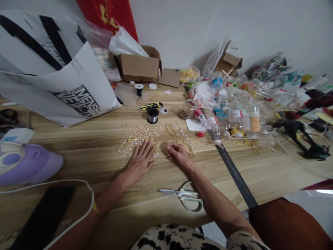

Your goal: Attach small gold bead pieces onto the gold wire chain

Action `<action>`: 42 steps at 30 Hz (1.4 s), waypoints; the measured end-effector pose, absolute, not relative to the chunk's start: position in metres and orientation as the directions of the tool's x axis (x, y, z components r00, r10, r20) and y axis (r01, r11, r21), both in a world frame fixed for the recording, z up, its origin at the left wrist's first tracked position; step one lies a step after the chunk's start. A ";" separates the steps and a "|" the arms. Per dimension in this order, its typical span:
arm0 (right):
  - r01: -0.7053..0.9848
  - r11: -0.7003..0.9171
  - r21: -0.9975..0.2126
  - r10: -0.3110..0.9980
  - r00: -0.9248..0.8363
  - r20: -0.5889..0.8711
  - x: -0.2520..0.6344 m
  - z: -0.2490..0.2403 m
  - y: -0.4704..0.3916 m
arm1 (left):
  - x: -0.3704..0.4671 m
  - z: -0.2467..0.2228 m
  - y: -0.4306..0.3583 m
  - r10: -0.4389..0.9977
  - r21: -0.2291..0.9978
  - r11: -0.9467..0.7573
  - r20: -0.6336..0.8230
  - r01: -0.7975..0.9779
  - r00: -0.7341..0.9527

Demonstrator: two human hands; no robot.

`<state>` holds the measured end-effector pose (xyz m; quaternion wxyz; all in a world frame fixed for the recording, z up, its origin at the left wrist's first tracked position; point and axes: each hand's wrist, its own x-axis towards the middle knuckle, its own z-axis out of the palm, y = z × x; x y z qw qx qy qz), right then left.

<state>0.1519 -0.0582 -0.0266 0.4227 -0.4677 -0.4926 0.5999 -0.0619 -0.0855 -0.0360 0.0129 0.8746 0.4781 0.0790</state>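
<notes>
My left hand (142,159) lies with fingers spread over the near side of a heap of small gold and silver pieces (139,137), too tiny to name surely. To its right, my right hand (179,152) is closed in a pinch, and whatever sits between thumb and fingers is too small to make out. Just beyond and beside the right hand, several thin gold and silver chain-like strands (182,133) lie side by side. Scissors (186,196) with pale handles rest near my right forearm, blades pointing left.
Behind the heap are a spool of wire (152,116), a yellow-black box cutter (151,106) and a dark thread spool (138,91). A white shopping bag (85,93) stands at left above a purple object (31,163). Plastic bottles (212,125) crowd the right; a cardboard box (140,67) stands behind.
</notes>
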 end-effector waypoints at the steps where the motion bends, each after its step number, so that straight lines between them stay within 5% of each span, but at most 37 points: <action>1: -0.047 -0.157 -0.986 0.968 -0.205 -0.145 0.152 -0.026 -0.058 | -0.062 -0.035 -0.083 0.841 0.099 -0.538 0.124 0.837 0.526; 29: -0.010 -0.147 -0.989 0.966 -0.218 -0.142 0.149 -0.023 -0.059 | -0.064 -0.034 -0.074 0.858 0.100 -0.513 0.093 0.853 0.505; 42: 0.038 -0.106 -0.994 0.962 -0.248 -0.113 0.148 -0.025 -0.061 | -0.079 -0.019 -0.061 0.895 0.433 -0.445 0.237 0.784 0.377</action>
